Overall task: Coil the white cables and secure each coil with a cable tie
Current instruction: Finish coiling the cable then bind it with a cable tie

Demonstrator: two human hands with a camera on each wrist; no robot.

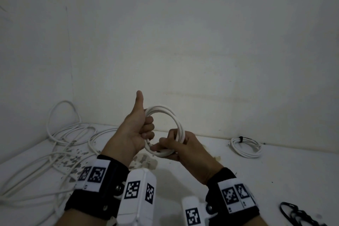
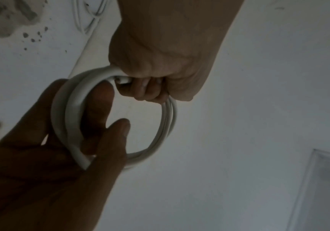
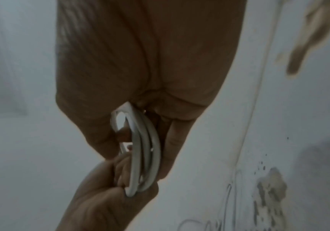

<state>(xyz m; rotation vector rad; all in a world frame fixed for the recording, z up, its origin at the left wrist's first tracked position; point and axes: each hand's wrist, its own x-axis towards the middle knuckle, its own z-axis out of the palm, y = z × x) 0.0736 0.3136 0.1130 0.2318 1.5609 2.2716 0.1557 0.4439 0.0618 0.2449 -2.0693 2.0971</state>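
Observation:
Both hands hold a small coil of white cable (image 1: 170, 113) in the air above the white table (image 1: 275, 174). My left hand (image 1: 147, 128) grips the coil's left side with curled fingers, thumb pointing up. My right hand (image 1: 166, 146) grips its lower right part, and the cable's end lies between the two hands. In the left wrist view the coil (image 2: 69, 109) runs across my left hand's fingers (image 2: 100, 125) and up into my right hand (image 2: 160, 70). The right wrist view shows the coil (image 3: 144, 148) edge-on under my right hand (image 3: 140, 70).
A finished white coil (image 1: 245, 149) with a black tie (image 1: 240, 138) lies at the right near the wall. Black cable ties (image 1: 297, 214) lie at the bottom right. Loose white cables (image 1: 69, 134) sprawl over the left of the table, by stained patches (image 1: 145, 161).

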